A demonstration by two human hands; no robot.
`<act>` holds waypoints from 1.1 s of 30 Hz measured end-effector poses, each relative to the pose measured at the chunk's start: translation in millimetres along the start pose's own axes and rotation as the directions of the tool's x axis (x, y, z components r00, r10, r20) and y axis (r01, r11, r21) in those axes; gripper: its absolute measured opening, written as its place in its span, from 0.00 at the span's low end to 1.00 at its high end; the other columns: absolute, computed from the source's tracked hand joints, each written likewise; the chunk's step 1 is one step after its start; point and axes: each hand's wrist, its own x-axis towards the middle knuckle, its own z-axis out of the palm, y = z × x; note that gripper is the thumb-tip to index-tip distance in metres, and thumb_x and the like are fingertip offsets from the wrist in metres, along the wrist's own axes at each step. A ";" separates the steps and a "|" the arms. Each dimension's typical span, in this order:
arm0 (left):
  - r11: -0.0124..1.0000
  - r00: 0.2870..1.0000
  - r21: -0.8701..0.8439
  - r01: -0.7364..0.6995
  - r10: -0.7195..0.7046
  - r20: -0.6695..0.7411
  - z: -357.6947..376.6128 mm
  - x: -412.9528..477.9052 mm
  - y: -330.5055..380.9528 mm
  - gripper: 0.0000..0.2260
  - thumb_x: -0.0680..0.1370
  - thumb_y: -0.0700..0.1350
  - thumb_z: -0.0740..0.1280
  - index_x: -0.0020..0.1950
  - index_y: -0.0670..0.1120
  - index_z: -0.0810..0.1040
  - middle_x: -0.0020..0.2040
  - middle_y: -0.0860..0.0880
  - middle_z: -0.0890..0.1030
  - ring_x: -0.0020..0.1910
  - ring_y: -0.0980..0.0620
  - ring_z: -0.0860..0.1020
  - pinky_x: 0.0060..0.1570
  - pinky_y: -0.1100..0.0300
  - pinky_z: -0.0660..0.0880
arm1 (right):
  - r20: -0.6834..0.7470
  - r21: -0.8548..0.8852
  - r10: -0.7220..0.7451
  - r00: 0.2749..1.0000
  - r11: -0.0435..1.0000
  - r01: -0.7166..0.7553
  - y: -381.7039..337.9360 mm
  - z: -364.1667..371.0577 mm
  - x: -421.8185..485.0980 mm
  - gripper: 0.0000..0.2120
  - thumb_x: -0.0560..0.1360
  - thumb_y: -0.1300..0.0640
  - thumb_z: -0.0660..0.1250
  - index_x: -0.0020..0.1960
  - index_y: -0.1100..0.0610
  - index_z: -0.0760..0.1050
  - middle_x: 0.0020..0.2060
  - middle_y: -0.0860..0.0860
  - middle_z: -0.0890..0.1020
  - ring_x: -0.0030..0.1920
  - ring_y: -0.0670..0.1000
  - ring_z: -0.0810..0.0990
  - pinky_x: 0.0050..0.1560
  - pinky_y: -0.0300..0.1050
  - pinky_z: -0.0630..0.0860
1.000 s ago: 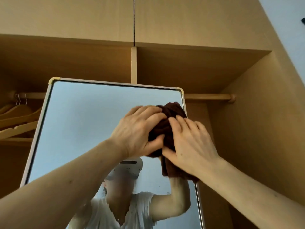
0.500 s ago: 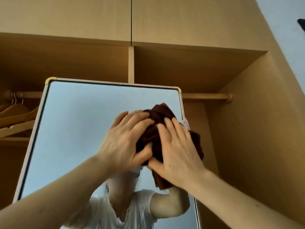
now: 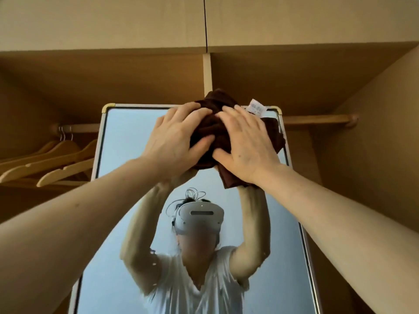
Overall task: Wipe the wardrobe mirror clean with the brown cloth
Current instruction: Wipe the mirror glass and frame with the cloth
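Observation:
The brown cloth [image 3: 210,128] is bunched into a wad against the top edge of the wardrobe mirror [image 3: 127,143], right of its middle. My left hand [image 3: 174,141] covers the wad's left side, fingers over it and thumb clamping from below. My right hand [image 3: 247,146] grips the right side in the same way. A white label [image 3: 256,109] sticks up from the cloth near the mirror's top right corner. A flap of cloth hangs under my right palm. The glass reflects a person in a white shirt with raised arms.
Several wooden hangers [image 3: 56,162] hang on a rail left of the mirror. A bare wooden rail [image 3: 317,120] runs to the right. The wardrobe's side wall [image 3: 374,155] stands close on the right, and closed upper doors [image 3: 204,23] are overhead.
Both hands have carried the cloth up the glass to the mirror's top edge. The view has tilted down and pulled back, showing more of the mirror and the reflection.

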 end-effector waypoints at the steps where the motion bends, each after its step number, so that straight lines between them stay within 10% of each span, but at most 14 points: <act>1: 1.000 1.000 -0.015 0.001 -0.001 0.018 -0.5 -9.5 2.8 0.31 0.72 0.62 0.53 0.71 0.50 0.68 0.71 0.49 0.68 0.68 0.45 0.65 0.64 0.49 0.63 | -0.010 0.014 -0.007 1.000 1.000 0.008 -3.2 0.6 -10.9 0.32 0.71 0.44 0.59 0.71 0.56 0.63 0.72 0.53 0.65 0.74 0.55 0.57 0.72 0.52 0.53; 6: 0.983 0.960 -0.053 -0.178 0.186 0.210 -12.8 -92.6 16.0 0.34 0.71 0.64 0.61 0.74 0.50 0.65 0.72 0.48 0.65 0.68 0.46 0.65 0.67 0.51 0.62 | 0.097 0.104 -0.147 0.984 0.985 0.136 -20.1 -5.3 -90.1 0.32 0.64 0.45 0.65 0.65 0.58 0.70 0.66 0.55 0.72 0.68 0.57 0.66 0.67 0.56 0.62; 9: 0.934 0.946 -0.336 0.117 -0.001 0.325 -28.4 -124.8 28.0 0.35 0.70 0.68 0.62 0.74 0.57 0.61 0.71 0.58 0.64 0.68 0.60 0.64 0.66 0.60 0.64 | 0.178 0.195 -0.157 0.971 0.973 0.121 -23.7 -16.9 -104.2 0.28 0.63 0.50 0.70 0.61 0.55 0.72 0.60 0.50 0.74 0.62 0.54 0.68 0.63 0.55 0.67; 13: 0.499 0.723 -0.528 0.688 -0.537 0.434 -49.6 -98.4 38.2 0.25 0.68 0.70 0.63 0.54 0.54 0.78 0.53 0.54 0.81 0.48 0.62 0.79 0.49 0.64 0.77 | 0.149 0.347 -0.003 0.989 0.936 -0.049 -34.6 -34.0 -83.5 0.24 0.67 0.54 0.70 0.62 0.53 0.70 0.58 0.47 0.73 0.59 0.50 0.68 0.61 0.48 0.66; 16: 0.179 0.458 -0.435 0.883 -0.534 0.710 -68.6 -71.3 40.9 0.27 0.70 0.70 0.62 0.52 0.50 0.80 0.48 0.47 0.84 0.47 0.47 0.83 0.46 0.52 0.81 | 0.085 0.454 0.152 0.985 0.874 -0.174 -49.7 -42.2 -71.7 0.24 0.70 0.54 0.68 0.65 0.53 0.68 0.60 0.47 0.72 0.59 0.48 0.68 0.59 0.43 0.66; 22: 0.107 0.522 -0.559 0.822 -0.534 0.665 -96.1 -53.7 28.6 0.09 0.78 0.45 0.66 0.57 0.45 0.79 0.53 0.40 0.83 0.48 0.42 0.83 0.45 0.44 0.81 | 0.605 0.729 -0.095 0.791 0.467 -0.501 -54.6 -70.7 -63.3 0.28 0.65 0.37 0.72 0.63 0.41 0.69 0.56 0.38 0.78 0.54 0.36 0.77 0.56 0.36 0.74; 29: 0.128 0.633 -0.634 0.763 -0.346 0.692 -98.7 -58.3 28.6 0.13 0.79 0.37 0.63 0.60 0.46 0.79 0.54 0.45 0.83 0.53 0.47 0.82 0.54 0.54 0.79 | 0.526 0.764 0.002 0.850 0.436 -0.475 -48.6 -75.0 -45.0 0.26 0.68 0.47 0.73 0.64 0.45 0.70 0.60 0.43 0.76 0.60 0.43 0.75 0.56 0.37 0.73; 33: 0.220 0.647 -0.618 0.755 -0.403 0.647 -97.5 -59.5 27.2 0.11 0.77 0.44 0.68 0.59 0.48 0.79 0.53 0.45 0.84 0.52 0.48 0.83 0.54 0.53 0.80 | 0.509 0.797 0.000 0.861 0.378 -0.471 -54.1 -72.9 -41.3 0.10 0.69 0.51 0.73 0.50 0.46 0.80 0.43 0.41 0.85 0.44 0.40 0.83 0.39 0.30 0.76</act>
